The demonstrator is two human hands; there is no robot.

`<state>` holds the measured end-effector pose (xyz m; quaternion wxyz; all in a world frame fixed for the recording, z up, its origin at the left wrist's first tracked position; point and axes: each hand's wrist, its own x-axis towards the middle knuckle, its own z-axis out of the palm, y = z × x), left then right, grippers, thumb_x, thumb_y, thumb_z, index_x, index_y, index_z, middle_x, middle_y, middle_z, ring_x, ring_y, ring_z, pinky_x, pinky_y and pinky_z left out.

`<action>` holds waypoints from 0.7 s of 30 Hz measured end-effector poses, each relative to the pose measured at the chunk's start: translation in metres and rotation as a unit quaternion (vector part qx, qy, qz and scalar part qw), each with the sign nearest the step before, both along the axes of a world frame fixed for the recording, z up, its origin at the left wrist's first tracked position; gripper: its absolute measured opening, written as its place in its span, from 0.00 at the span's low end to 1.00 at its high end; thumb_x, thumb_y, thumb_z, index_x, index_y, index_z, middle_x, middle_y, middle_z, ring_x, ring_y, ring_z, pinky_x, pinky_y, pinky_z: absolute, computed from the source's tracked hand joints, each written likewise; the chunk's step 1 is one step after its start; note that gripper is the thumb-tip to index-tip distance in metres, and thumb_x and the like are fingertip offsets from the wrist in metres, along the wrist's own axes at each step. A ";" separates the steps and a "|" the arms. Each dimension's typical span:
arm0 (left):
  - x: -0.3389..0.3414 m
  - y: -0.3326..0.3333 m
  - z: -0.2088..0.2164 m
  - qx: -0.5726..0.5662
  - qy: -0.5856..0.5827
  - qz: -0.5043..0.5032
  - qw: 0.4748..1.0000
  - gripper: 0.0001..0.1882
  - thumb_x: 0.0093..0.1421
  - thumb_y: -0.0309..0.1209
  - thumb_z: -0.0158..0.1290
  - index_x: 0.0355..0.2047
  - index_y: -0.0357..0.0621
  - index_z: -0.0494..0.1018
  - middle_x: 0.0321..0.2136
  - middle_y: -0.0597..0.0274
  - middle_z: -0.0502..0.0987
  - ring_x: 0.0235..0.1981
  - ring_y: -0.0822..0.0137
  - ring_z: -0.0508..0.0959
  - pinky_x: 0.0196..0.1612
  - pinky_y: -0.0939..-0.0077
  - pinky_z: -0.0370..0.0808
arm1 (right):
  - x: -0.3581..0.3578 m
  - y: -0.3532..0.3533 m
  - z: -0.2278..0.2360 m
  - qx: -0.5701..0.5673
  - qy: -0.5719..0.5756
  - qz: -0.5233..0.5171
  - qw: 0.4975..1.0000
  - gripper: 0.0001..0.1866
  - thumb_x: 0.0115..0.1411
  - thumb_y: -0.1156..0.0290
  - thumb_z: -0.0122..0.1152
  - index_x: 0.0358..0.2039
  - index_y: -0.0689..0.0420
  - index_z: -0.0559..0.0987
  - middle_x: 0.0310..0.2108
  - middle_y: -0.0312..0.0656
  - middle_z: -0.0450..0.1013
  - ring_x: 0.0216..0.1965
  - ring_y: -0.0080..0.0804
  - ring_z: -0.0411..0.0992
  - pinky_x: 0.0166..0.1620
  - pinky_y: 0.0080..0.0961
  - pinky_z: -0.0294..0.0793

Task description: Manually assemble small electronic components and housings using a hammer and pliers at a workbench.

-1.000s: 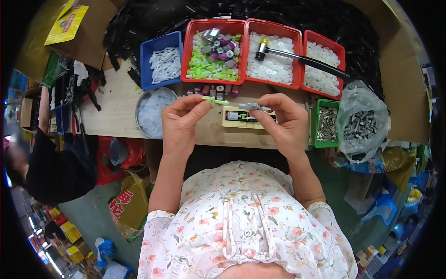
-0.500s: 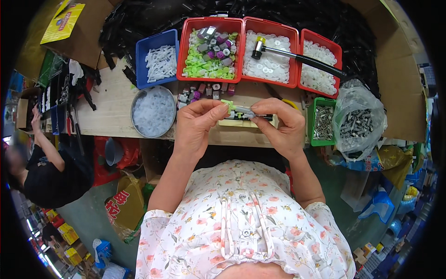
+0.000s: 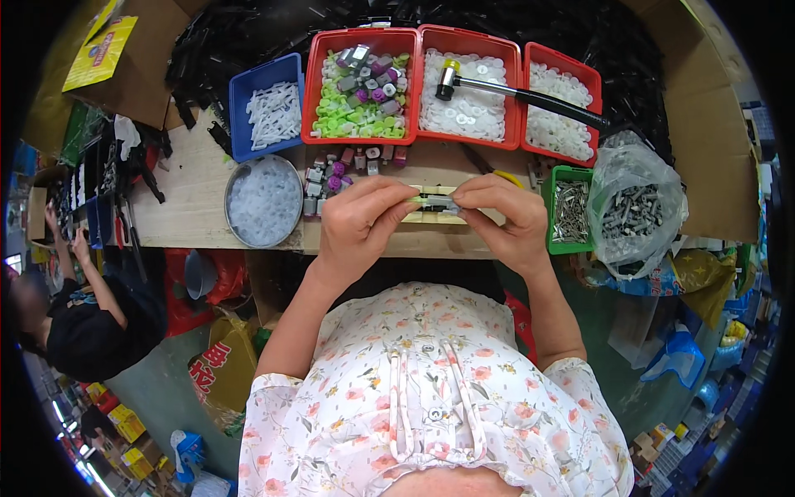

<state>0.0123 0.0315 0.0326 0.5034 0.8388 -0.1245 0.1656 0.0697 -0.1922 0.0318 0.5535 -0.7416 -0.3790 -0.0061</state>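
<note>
Over the front of the bench, my left hand (image 3: 358,222) and my right hand (image 3: 511,219) pinch opposite ends of a small grey and light-green assembly (image 3: 436,201). Fingertips cover both its ends. Directly beneath it lies a cream-coloured block (image 3: 440,219), partly hidden by my fingers. Left of my left hand, small purple, grey and pink parts (image 3: 335,169) are scattered on the wood. Pliers with a yellow handle (image 3: 507,178) lie just behind my right hand.
Along the back stand a blue bin (image 3: 238,98) of white pieces and red bins (image 3: 310,83) of small parts, with a hammer (image 3: 530,98) across them. A round metal dish (image 3: 229,207), a green bin (image 3: 570,248) and a plastic bag (image 3: 662,178) flank my hands. Another person (image 3: 99,331) works at left.
Both hands have lowered the assembly slightly, closer to the cream block, and its green end now shows less. The other person's arms have moved.
</note>
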 end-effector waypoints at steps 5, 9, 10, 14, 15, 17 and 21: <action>0.005 -0.005 -0.007 0.003 0.028 -0.011 1.000 0.07 0.55 0.19 0.60 0.35 0.33 0.79 0.29 0.55 0.79 0.28 0.63 0.79 0.31 0.74 0.74 | 0.005 -0.007 0.013 -0.095 -0.064 -0.002 0.993 0.14 0.49 0.80 0.70 0.37 0.64 0.81 0.37 0.47 0.79 0.38 0.39 0.78 0.41 0.28 0.76; 0.006 -0.011 -0.012 0.043 -0.011 -0.007 0.999 0.06 0.55 0.19 0.60 0.34 0.33 0.79 0.28 0.54 0.79 0.27 0.62 0.79 0.30 0.74 0.73 | 0.009 -0.014 0.010 -0.152 0.007 0.007 0.988 0.15 0.51 0.72 0.72 0.40 0.61 0.82 0.37 0.45 0.78 0.37 0.40 0.78 0.41 0.31 0.76; 0.006 -0.013 -0.013 0.042 -0.011 -0.008 0.999 0.06 0.55 0.19 0.60 0.34 0.33 0.79 0.28 0.54 0.79 0.27 0.62 0.79 0.30 0.74 0.73 | 0.009 -0.015 0.010 -0.153 0.008 0.006 0.988 0.15 0.51 0.72 0.72 0.40 0.61 0.82 0.37 0.45 0.78 0.37 0.40 0.78 0.41 0.31 0.76; 0.006 -0.015 -0.015 0.028 0.012 -0.005 1.000 0.05 0.56 0.20 0.60 0.34 0.33 0.79 0.28 0.54 0.79 0.27 0.61 0.78 0.30 0.73 0.72 | 0.007 -0.013 0.012 -0.200 -0.037 0.004 0.979 0.17 0.50 0.69 0.73 0.40 0.60 0.81 0.37 0.42 0.77 0.39 0.40 0.76 0.43 0.34 0.73; 0.006 -0.015 -0.015 0.019 0.033 -0.003 0.999 0.05 0.56 0.21 0.60 0.34 0.33 0.79 0.28 0.54 0.79 0.27 0.61 0.78 0.30 0.72 0.72 | 0.006 -0.012 0.013 -0.230 -0.086 -0.004 0.969 0.17 0.49 0.69 0.73 0.40 0.59 0.81 0.38 0.41 0.76 0.40 0.40 0.75 0.44 0.35 0.71; 0.006 -0.014 -0.015 0.005 0.041 -0.003 0.999 0.05 0.57 0.21 0.59 0.34 0.33 0.79 0.28 0.54 0.79 0.26 0.61 0.78 0.30 0.72 0.72 | 0.002 -0.009 0.013 -0.245 -0.118 -0.013 0.962 0.18 0.49 0.69 0.73 0.40 0.58 0.81 0.38 0.40 0.76 0.41 0.39 0.74 0.44 0.35 0.70; 0.005 -0.012 -0.017 -0.022 0.067 -0.011 0.997 0.07 0.54 0.21 0.61 0.34 0.33 0.79 0.29 0.52 0.78 0.27 0.55 0.78 0.31 0.68 0.74 | -0.004 -0.004 0.017 -0.294 -0.175 -0.031 0.939 0.19 0.48 0.70 0.72 0.42 0.57 0.80 0.39 0.38 0.74 0.41 0.37 0.73 0.44 0.34 0.67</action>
